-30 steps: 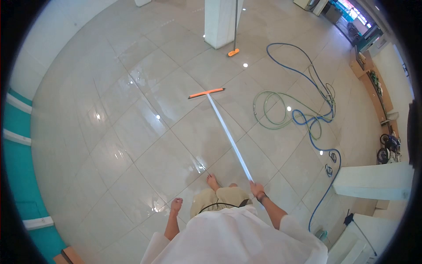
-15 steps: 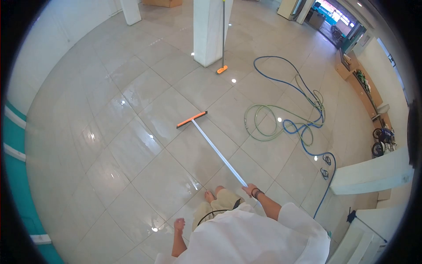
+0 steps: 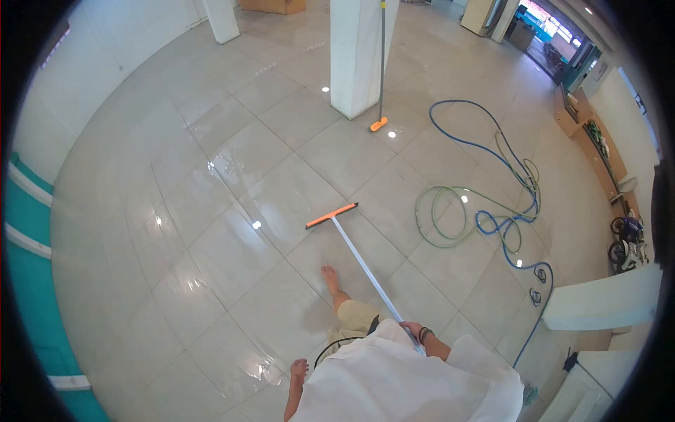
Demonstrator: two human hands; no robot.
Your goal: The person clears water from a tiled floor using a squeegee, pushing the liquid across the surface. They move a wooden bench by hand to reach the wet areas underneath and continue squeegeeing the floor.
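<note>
A long-handled floor squeegee (image 3: 368, 270) stretches out ahead of me, its orange head resting on the wet tiled floor. My right hand (image 3: 411, 329), with dark bands at the wrist, is closed around the upper part of the pale handle. The handle's end is hidden by my white shirt. My left hand (image 3: 300, 369) hangs low at my other side, fingers loosely bent and a little apart, with nothing seen in it. One bare foot (image 3: 330, 278) is planted forward, left of the handle.
A blue hose (image 3: 460, 138) and a green hose (image 3: 427, 239) lie looped on the right, near a pair of sandals (image 3: 538, 285). Another orange-headed pole tool (image 3: 379, 124) leans at a white pillar (image 3: 349, 63). A toy motorcycle (image 3: 626, 243) stands at the right wall.
One foot has stepped forward. The squeegee head appears lower and further right in view, along with the whole scene. My right hand still grips the handle; my left still hangs.
</note>
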